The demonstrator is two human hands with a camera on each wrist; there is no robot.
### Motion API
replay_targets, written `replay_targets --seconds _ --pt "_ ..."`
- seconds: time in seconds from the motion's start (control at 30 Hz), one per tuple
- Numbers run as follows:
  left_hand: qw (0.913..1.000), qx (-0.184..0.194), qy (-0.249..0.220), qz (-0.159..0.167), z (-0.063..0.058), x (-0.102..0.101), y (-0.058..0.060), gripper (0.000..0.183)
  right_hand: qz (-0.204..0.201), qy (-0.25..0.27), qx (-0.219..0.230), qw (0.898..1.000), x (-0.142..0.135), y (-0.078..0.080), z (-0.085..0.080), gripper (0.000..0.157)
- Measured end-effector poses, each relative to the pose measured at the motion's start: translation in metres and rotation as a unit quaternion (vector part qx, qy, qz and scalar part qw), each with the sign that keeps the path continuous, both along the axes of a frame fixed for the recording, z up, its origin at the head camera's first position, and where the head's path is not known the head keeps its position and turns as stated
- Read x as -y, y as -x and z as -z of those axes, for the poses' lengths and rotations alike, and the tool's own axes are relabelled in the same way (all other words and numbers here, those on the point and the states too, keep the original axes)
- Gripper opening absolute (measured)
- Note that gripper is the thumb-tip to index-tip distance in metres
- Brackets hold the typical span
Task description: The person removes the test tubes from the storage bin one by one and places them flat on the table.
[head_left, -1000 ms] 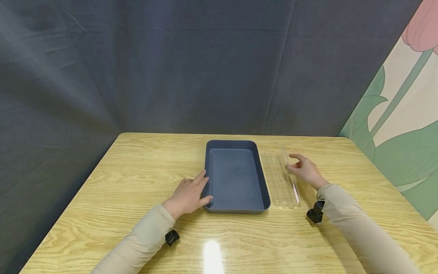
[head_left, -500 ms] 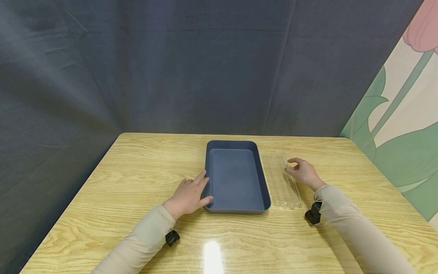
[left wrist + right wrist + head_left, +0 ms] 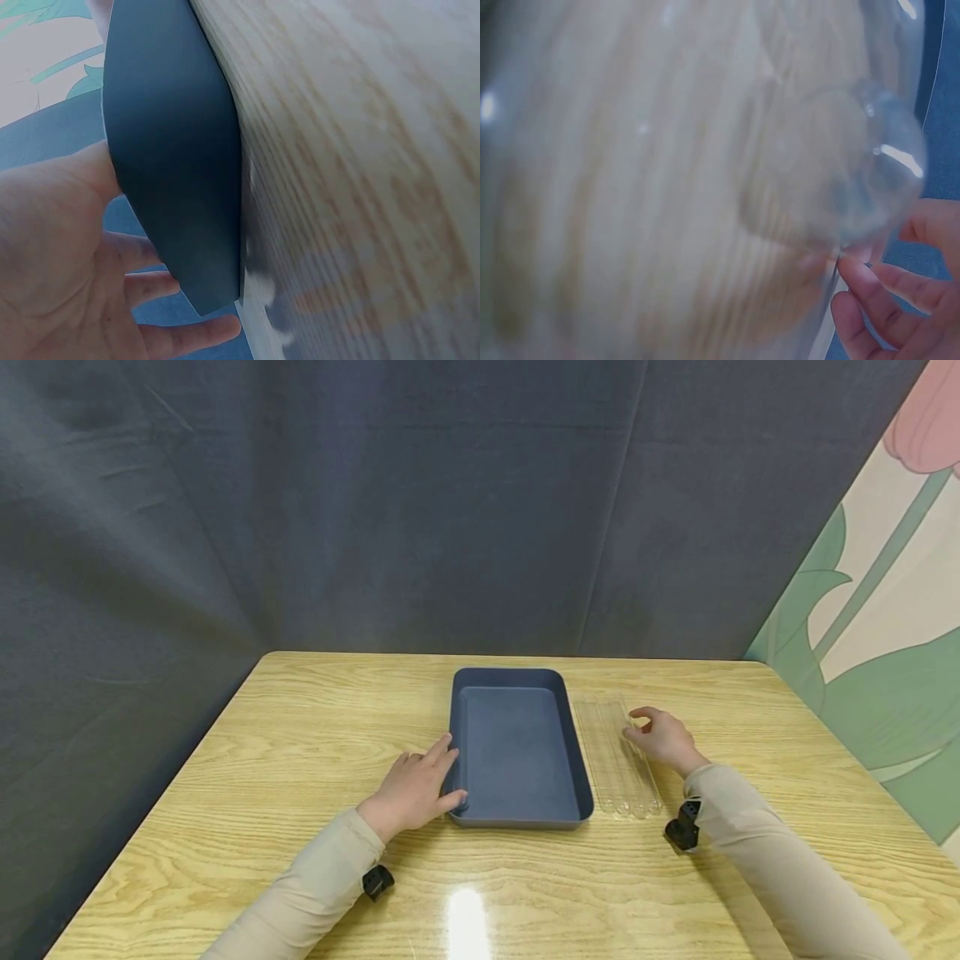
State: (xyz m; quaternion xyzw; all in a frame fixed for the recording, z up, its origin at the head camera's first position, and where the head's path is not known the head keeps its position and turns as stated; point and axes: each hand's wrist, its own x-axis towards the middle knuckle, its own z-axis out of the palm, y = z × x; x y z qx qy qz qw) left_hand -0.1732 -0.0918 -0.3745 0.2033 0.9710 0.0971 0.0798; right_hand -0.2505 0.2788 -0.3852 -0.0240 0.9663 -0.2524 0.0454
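A dark blue rectangular tray [image 3: 517, 752] stands on the wooden table. My left hand [image 3: 412, 787] rests at its left side, fingers spread over the rim; the left wrist view shows the palm and fingers [image 3: 150, 289] against the tray's outer wall [image 3: 176, 135]. To the right of the tray, several clear test tubes [image 3: 606, 756] lie side by side, rounded ends toward me. My right hand [image 3: 666, 741] pinches the rightmost test tube [image 3: 649, 787] between thumb and fingers. That tube's rounded end [image 3: 885, 169] looms close in the right wrist view, fingers [image 3: 870, 289] beyond it.
Dark cloth [image 3: 450, 510] hangs behind the table [image 3: 337, 693] and along its left side. A wall with a painted flower [image 3: 885, 577] borders the right. Black wrist cameras hang under both sleeves, the right one [image 3: 682, 827] close to the tabletop.
The rightmost test tube has come down beside the others in the row. My right hand shifted slightly left and nearer. The left hand and tray stay in place.
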Motion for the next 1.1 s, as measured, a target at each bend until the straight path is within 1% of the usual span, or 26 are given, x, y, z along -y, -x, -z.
replay_targets --seconds 0.5,0.67,1.1 --pt "1.0000 -0.003 -0.003 0.001 0.0008 0.0012 0.0006 0.065 0.005 -0.017 0.015 1.000 0.0022 -0.0011 -0.0024 0.051" --pt "1.0000 -0.003 -0.004 0.002 0.0012 0.0011 0.0006 0.065 0.002 -0.017 0.013 1.000 0.0019 -0.0009 -0.0023 0.050" --pt "1.0000 0.000 -0.005 0.004 -0.0012 0.0005 -0.0015 0.064 0.008 -0.010 0.016 1.000 0.0015 -0.0032 -0.0026 0.052"
